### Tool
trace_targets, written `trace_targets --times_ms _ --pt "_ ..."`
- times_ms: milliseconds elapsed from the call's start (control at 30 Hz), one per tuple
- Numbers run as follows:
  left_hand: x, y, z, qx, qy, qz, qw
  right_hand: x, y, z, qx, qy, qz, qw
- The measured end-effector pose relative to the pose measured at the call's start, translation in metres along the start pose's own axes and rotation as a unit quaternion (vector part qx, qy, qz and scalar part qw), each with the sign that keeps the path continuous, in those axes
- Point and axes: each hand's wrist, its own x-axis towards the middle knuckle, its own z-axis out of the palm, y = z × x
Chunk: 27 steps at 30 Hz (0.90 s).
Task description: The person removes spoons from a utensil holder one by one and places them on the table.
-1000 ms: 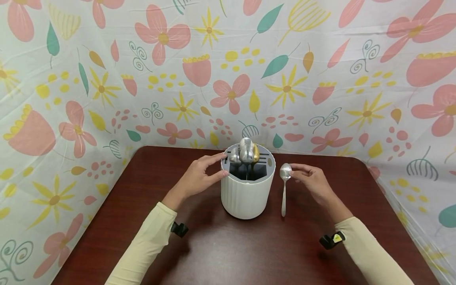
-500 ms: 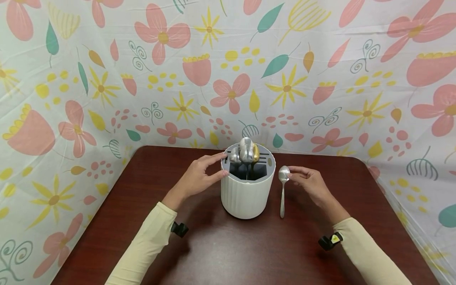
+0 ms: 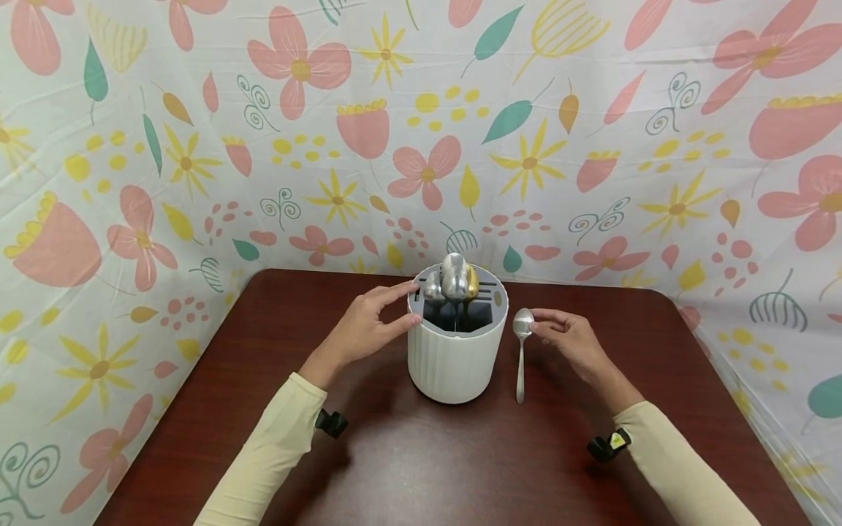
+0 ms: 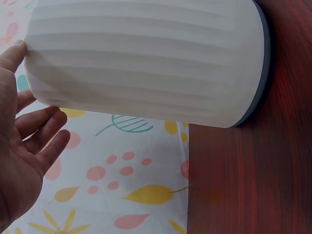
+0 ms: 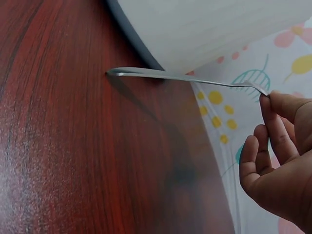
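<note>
My right hand [image 3: 571, 337] pinches a silver spoon [image 3: 521, 365] by its bowl, between thumb and fingertips. The spoon stands steeply, bowl up; in the right wrist view its handle [image 5: 170, 76] runs down to the table, where its shadow meets the tip. Just left of it stands a white ribbed utensil holder [image 3: 454, 372] with a grey slotted top. My left hand [image 3: 365, 321] rests thumb and forefinger on the holder's left rim, fingers fairly straight; the left wrist view shows its other fingers [image 4: 46, 129] loose by the wall.
Several silver spoons [image 3: 454, 281] and a gold one [image 3: 472, 283] stand bowl up in the holder. Its front compartment [image 3: 473, 318] is dark inside. The dark red wooden table [image 3: 447, 467] backs onto a flowered cloth [image 3: 421, 212].
My right hand has moved slightly left and toward me, bringing the spoon a little closer to the holder. The left hand and the holder have stayed still.
</note>
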Motion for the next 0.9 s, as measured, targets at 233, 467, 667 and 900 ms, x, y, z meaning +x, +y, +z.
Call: trace_targets --times_ms 233,467,667,900 --pt "0.000 -0.001 0.000 0.002 0.001 0.000 1.0000 0.002 0.007 -0.002 0.003 -0.011 -0.013 1.000" --pt "0.000 -0.001 0.000 -0.002 -0.001 -0.003 1.0000 0.005 0.011 -0.003 -0.001 -0.017 -0.010 1.000" --pt "0.001 -0.001 -0.001 -0.001 -0.003 -0.008 1.0000 0.009 0.017 -0.004 -0.008 -0.020 0.004 1.000" --pt "0.000 0.001 -0.002 -0.003 -0.004 -0.014 0.9999 0.014 0.021 -0.002 -0.015 -0.026 0.015 0.999"
